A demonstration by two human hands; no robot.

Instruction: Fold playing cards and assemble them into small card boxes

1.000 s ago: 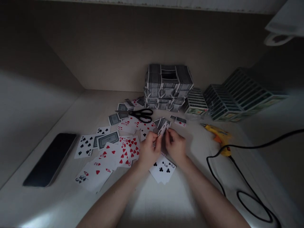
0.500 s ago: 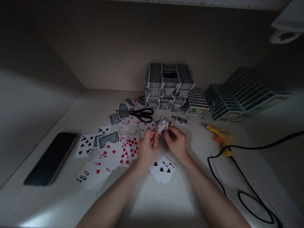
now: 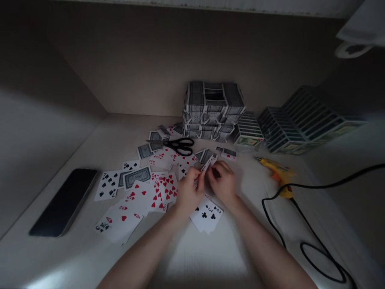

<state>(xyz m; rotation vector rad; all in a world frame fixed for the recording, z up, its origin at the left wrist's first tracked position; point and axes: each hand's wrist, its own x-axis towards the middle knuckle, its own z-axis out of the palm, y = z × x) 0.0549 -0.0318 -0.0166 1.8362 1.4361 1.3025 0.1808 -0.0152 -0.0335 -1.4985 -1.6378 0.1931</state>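
A playing card (image 3: 208, 163), folded or bent, is pinched between my two hands above the table. My left hand (image 3: 191, 187) grips its left side, fingers closed. My right hand (image 3: 222, 180) holds its right edge with curled fingers; part of the card is hidden behind them. Beneath my wrists lie loose club cards (image 3: 207, 216). Left of my hands, heart cards (image 3: 164, 190) are spread out in overlap, beside a seven of spades (image 3: 107, 185). Black-handled scissors (image 3: 179, 145) rest on more cards just beyond my left hand.
A block built of folded cards (image 3: 214, 106) stands at the back wall. Right of it are stacked boxes (image 3: 288, 128). A yellow glue gun (image 3: 278, 172) lies at the right, its black cable (image 3: 319, 245) looping forward. A black phone (image 3: 64, 202) lies at the left.
The card in my hands has been tilted, so its face now shows more narrowly. My left hand has moved slightly right and forward; both hands still hold the card.
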